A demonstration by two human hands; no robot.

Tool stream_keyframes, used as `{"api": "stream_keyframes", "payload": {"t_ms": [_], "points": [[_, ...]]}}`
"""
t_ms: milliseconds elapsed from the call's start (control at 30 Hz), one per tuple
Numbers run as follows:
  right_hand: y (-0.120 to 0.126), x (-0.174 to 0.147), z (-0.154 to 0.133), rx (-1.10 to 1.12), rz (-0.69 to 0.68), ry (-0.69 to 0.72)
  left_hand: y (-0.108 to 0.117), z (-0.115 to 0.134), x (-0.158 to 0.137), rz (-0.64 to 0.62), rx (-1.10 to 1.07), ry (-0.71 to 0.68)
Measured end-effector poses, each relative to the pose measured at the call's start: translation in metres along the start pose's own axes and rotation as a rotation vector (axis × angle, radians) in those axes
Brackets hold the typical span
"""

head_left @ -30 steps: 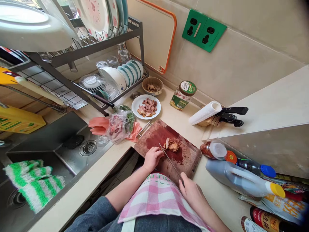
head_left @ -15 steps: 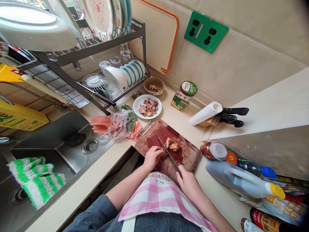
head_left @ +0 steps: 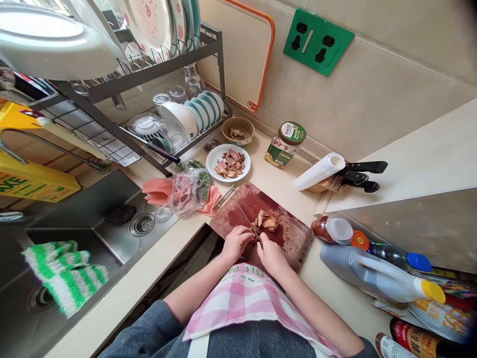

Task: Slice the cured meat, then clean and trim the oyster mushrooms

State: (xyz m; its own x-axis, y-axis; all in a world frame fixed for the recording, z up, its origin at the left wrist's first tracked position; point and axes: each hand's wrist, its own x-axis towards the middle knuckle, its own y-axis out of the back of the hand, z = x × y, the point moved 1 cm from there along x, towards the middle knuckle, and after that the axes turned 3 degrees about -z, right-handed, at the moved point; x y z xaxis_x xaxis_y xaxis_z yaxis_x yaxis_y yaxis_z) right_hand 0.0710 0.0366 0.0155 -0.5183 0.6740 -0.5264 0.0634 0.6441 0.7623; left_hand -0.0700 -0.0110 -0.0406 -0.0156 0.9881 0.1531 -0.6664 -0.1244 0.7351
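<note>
The pale tiled wall [head_left: 391, 74] is the largest thing here, and below it runs the cream tabletop [head_left: 276, 174]. At the left stand the dark dish rack [head_left: 175, 62], loaded with plates and bowls, and the steel sink [head_left: 112, 243]. Near the tabletop's front edge lies the red-stained cutting board [head_left: 300, 233]. Behind it is a white plate [head_left: 209, 161] with chopped meat [head_left: 233, 161]. The right hand [head_left: 274, 256] has its grip closed around the knife [head_left: 244, 214]. The left hand [head_left: 235, 244] curls its fingers close beside the blade; what this grip holds, I cannot tell. The browned meat piece [head_left: 269, 223] rests on the board, just beyond the knife.
</note>
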Motion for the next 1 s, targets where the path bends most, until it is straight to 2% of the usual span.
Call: {"api": "stream_keyframes", "payload": {"t_ms": [100, 200, 300, 400, 500, 600, 733, 867, 1000], "points": [[0.000, -0.012, 0.013, 0.068, 0.005, 0.020, -0.001, 0.000, -0.001, 0.013, 0.015, -0.001], [0.002, -0.038, 0.029, 0.095, 0.007, 0.016, -0.002, 0.001, 0.000, 0.019, 0.021, 0.029], [0.006, -0.065, 0.037, 0.089, -0.029, 0.005, -0.002, 0.003, 0.002, 0.016, 0.013, 0.051], [0.008, -0.078, 0.039, 0.086, -0.080, -0.026, -0.002, 0.003, 0.002, 0.003, 0.004, 0.057], [0.004, -0.067, 0.033, 0.063, -0.118, -0.064, -0.003, 0.002, 0.002, -0.001, -0.006, 0.065], [-0.001, -0.039, 0.016, -0.005, -0.124, -0.101, -0.003, 0.000, 0.001, 0.016, 0.000, 0.069], [0.001, -0.010, -0.002, -0.014, -0.083, -0.064, 0.000, -0.001, -0.003, 0.011, 0.007, 0.006], [0.001, -0.013, 0.009, 0.045, -0.049, -0.018, 0.004, 0.000, -0.007, -0.002, 0.032, -0.111], [0.000, -0.034, 0.032, 0.083, -0.045, 0.001, 0.003, 0.001, -0.005, -0.023, 0.037, -0.084]]}}
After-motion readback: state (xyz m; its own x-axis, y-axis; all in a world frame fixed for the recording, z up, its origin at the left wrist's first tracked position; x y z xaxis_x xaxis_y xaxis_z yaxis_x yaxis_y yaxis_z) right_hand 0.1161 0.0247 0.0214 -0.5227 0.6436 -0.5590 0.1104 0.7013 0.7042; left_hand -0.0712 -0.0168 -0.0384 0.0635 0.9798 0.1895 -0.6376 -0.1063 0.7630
